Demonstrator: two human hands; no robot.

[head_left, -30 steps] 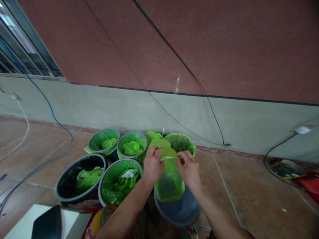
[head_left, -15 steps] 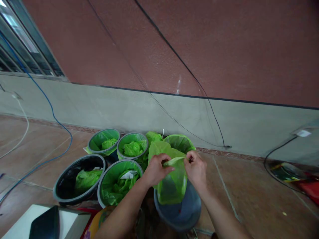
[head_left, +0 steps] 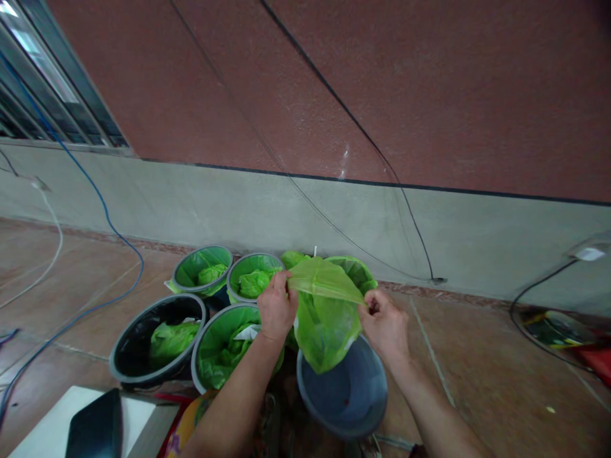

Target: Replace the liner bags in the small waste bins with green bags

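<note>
A thin green plastic bag (head_left: 327, 324) is stretched between my two hands, its lower part hanging over the back of a grey bin (head_left: 341, 401). My left hand (head_left: 279, 305) pinches the bag's upper left edge. At its right edge, my right hand (head_left: 386, 321) grips the plastic between thumb and fingers. The grey bin stands upright just below, with no bag against its inner wall and a small red speck inside. Behind the held bag is another bin (head_left: 363, 277) with a green liner, partly hidden.
To the left stand several bins lined with green bags (head_left: 203, 270); one bin (head_left: 138, 318) has a black liner with a green bundle in it. A dark flat device (head_left: 95, 426) lies on a white box (head_left: 52, 413). A blue cable (head_left: 100, 197) crosses the floor by the wall.
My hands have moved apart, spreading the bag's top edge wide. The left hand went left and up, the right hand slightly right. The bag's lower end has risen somewhat above the bin.
</note>
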